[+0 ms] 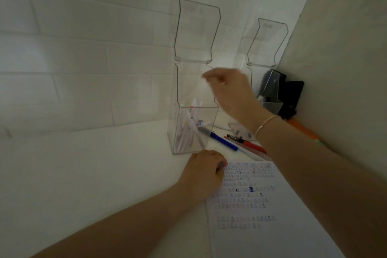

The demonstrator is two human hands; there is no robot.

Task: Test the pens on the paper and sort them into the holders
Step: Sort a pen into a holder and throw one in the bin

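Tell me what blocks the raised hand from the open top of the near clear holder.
Nothing visible does. The right hand is blurred above the near holder, whose lid stands flipped up against the wall.

Desk corner, likely home or small office. White-painted brick wall (pixel 83 65) meets a plain beige side wall (pixel 345 58). White table (pixel 83 174) carries stationery: clear acrylic holders (pixel 194 130) with lids up, loose pens (pixel 224 141), a paper (pixel 261 216) covered in ink marks, a black organiser (pixel 280 92) in the corner. Dim light.
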